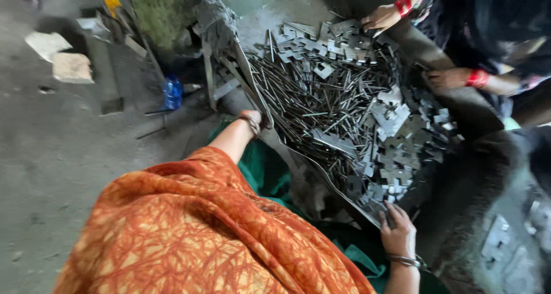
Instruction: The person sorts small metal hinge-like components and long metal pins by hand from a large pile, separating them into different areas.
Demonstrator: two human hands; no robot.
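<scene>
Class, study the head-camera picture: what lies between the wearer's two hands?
Head view: between the left hand and the right hand runs the tray's rim, with thin metal rods and flat metal brackets heaped behind it.
</scene>
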